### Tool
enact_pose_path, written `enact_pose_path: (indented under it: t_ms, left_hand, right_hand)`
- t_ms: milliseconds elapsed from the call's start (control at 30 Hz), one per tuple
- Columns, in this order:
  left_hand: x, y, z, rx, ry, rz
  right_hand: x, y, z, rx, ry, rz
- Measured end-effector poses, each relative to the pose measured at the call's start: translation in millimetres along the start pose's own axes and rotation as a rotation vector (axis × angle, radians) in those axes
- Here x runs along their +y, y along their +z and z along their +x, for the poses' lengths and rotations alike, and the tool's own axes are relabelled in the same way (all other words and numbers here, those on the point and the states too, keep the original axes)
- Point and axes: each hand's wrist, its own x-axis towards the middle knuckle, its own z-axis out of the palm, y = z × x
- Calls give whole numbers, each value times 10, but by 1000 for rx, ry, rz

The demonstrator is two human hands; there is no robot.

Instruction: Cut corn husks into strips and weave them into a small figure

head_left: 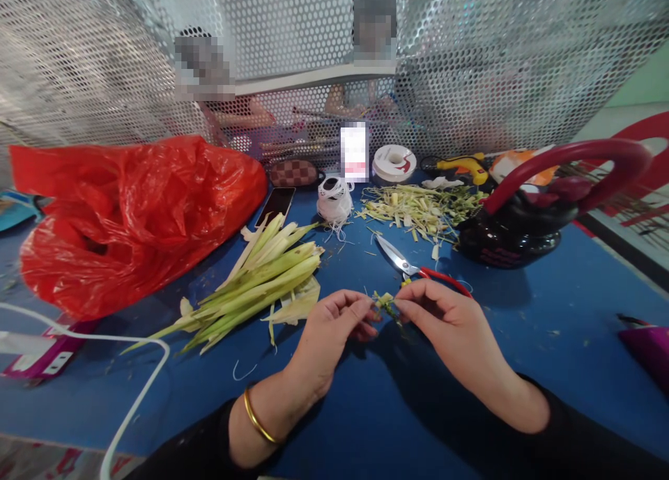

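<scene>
Two hands at work, head view only. Left hand (334, 327) and right hand (444, 323) meeting just above the blue counter (366, 410), fingertips of both pressed together on one small green leaf piece (385, 304). Piece held between the two hands, raised slightly off the counter, partly hidden by fingers (360, 306). Gold bangle (257, 419) on left wrist, dark sleeves on both arms.

Judged light and limp: thin strip, soft, likely to tear or fray if pulled hard; not slippery by the look of it. Best held near each end with thumb and forefinger, gentle pinch.

Around: red-handled scissors (412, 267) lying just beyond the right hand, blades open. Bundle of long green leaves (261, 278) left of the hands. Heap of cuttings (418, 212) farther back. Spool of white thread (334, 198), roll of white tape (394, 163), phone (275, 205), red plastic bag (130, 215), dark basket with red handle (523, 222), yellow glue gun (463, 166). Other people behind perforated screen (496, 62).
</scene>
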Motion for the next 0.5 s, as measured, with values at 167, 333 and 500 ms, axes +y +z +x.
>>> enact_pose_path:
  t_ms: [167,333,500]
  left_hand:
    - [-11,4,-4,-10,7,108]
    - [-13,18,-18,10,109,245]
    - [-22,9,-22,-26,115,296]
  right_hand:
    - [-16,5,-12,8,17,31]
    - [12,66,-22,-167,149,256]
    - [26,75,-27,-201,189,219]
